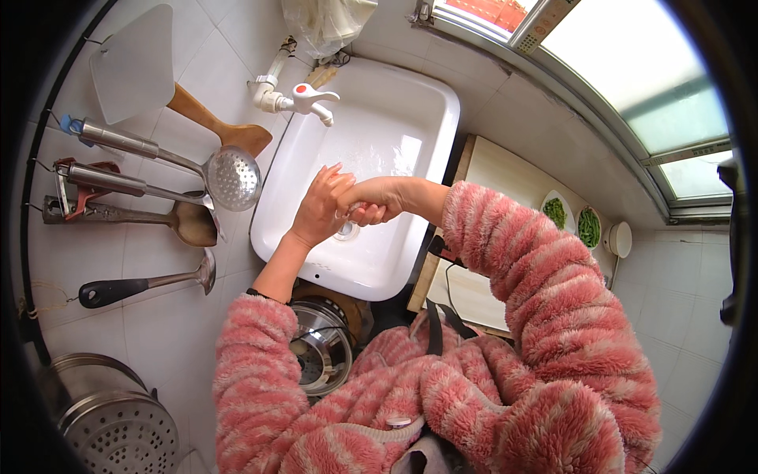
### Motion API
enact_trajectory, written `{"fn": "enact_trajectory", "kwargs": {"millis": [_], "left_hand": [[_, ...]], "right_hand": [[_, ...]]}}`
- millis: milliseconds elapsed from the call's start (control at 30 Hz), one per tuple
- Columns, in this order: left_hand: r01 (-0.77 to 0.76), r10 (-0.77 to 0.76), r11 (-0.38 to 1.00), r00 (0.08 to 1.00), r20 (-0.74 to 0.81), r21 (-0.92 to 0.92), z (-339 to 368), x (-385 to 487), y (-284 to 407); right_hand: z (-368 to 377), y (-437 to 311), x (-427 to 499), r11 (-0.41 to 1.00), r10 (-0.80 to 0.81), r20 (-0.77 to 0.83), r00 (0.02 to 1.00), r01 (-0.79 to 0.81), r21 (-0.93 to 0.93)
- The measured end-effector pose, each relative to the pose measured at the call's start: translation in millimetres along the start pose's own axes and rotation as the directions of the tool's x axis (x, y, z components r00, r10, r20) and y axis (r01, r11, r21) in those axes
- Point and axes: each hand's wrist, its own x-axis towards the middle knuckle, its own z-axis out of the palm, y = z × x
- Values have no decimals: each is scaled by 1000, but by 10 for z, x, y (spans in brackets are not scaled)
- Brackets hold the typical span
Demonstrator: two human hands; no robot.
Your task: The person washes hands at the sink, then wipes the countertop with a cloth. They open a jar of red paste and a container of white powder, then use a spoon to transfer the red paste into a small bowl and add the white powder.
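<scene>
Over the white ceramic sink [349, 269], my two hands meet, wet and shiny. My left hand [320, 204] has its fingers stretched towards the tap. Wrapped around the thumb side of it is my right hand [376, 198], which hides the left thumb. A small whitish patch shows between the hands; I cannot tell what it is. Just below them is the drain [346, 231], partly covered by the hands. The white plastic tap [308, 101] with a red dot sits over the sink's left rim. Wet glints lie on the basin floor.
A slotted skimmer [233, 178], a wooden spatula [207, 118] and a black-handled ladle [148, 287] hang on the left wall. A steel pot [323, 349] stands below the sink. Right are a pale counter [503, 166] and dishes of chopped greens [555, 212] and green beans [588, 227].
</scene>
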Motion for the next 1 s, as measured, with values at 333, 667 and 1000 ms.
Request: {"fn": "enact_trajectory", "kwargs": {"millis": [333, 667, 1000], "left_hand": [[9, -122, 930, 951, 284, 368, -157, 347, -87], [664, -704, 702, 592, 393, 257, -64, 403, 163], [955, -723, 107, 266, 637, -278, -333, 690, 345]], "right_hand": [[135, -312, -176, 666, -56, -258, 965, -156, -730], [124, -223, -80, -232, -598, -124, 791, -320, -919], [-43, -446, -171, -661, -617, 403, 676, -167, -732]]}}
